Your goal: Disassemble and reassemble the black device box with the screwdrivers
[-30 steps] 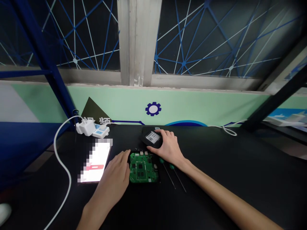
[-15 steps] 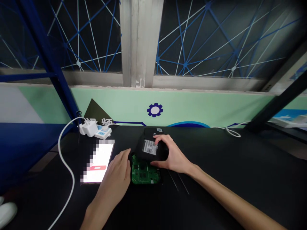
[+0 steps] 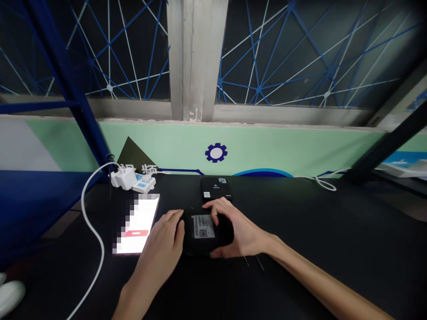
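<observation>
A black plastic cover (image 3: 218, 238) with a white printed label lies over the green circuit board (image 3: 191, 254), of which only a thin sliver shows at the near edge. My right hand (image 3: 242, 229) grips the cover from the right, thumb at its near edge and fingers over the far edge. At the left edge rests my left hand (image 3: 165, 240), fingers stretched out beside the board and cover; whether it presses on them is hard to see. Just behind sits a flat black box shell (image 3: 216, 189) with stickers.
Two thin metal rods (image 3: 260, 263) stick out from under my right hand. To the left are a lit tablet-like screen (image 3: 142, 226), a white power strip (image 3: 145, 183) with a plug (image 3: 125, 178), and a white cable (image 3: 96, 231). A white object (image 3: 11, 293) stands at the lower left.
My right hand has brought the black cover toward me and down over the circuit board, hiding nearly all the green. The shell behind is now uncovered. My left hand has barely moved.
</observation>
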`<state>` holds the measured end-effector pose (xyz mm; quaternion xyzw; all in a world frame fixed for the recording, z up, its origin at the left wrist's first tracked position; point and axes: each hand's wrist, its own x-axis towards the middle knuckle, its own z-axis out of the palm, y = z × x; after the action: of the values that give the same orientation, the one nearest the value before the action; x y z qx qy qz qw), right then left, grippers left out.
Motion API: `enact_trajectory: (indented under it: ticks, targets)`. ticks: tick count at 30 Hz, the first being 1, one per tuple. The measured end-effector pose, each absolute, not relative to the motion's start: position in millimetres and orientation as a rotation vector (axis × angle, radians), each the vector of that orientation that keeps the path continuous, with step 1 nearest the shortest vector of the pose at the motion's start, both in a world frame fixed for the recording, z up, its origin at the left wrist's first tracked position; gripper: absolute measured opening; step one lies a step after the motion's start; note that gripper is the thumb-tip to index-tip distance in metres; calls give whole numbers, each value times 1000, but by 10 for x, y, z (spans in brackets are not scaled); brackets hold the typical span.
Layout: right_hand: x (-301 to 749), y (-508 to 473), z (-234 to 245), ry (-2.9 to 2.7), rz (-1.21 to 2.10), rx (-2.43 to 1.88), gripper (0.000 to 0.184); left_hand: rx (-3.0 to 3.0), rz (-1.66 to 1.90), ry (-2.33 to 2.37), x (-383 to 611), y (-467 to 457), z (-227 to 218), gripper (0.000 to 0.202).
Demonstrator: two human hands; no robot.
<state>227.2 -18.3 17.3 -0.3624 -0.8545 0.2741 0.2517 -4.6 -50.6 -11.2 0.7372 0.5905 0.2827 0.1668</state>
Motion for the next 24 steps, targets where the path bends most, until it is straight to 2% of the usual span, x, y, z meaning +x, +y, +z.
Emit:
enact_trajectory:
  ticks: [24]
  targets:
    - [2303, -177, 123, -2481, 614, -1021, 50, 2153, 685, 1693, -67, -505, -171, 49]
